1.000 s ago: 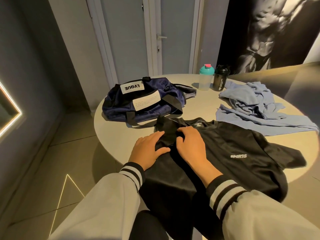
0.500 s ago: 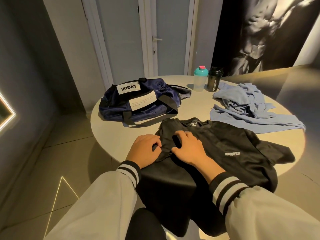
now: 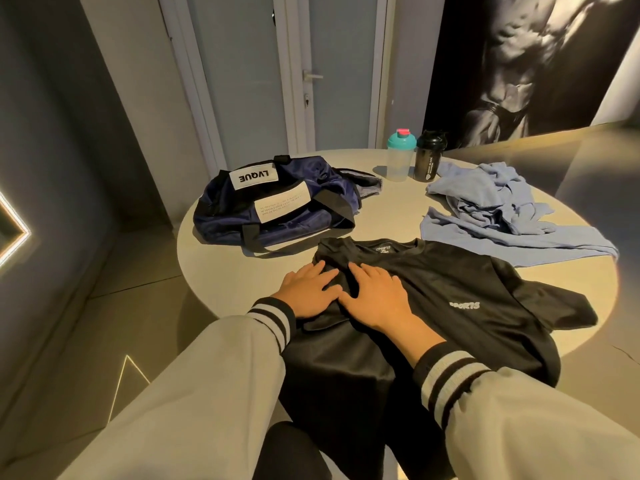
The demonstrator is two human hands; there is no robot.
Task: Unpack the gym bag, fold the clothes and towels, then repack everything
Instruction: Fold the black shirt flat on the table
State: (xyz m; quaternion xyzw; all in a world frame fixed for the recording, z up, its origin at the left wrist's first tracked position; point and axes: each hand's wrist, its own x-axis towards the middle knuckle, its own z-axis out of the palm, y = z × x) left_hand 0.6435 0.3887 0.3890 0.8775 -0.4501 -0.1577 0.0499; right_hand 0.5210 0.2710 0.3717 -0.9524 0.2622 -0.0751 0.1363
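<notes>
My left hand (image 3: 308, 292) and right hand (image 3: 377, 301) lie flat, side by side, on the black short-sleeved SPORTS T-shirt (image 3: 467, 289), each grip straight-fingered and holding nothing: pressing, I judge, to smooth it for folding. It lies spread on the round beige counter (image 3: 221, 275), just before the slack navy fabric gym bag (image 3: 287, 223).
</notes>
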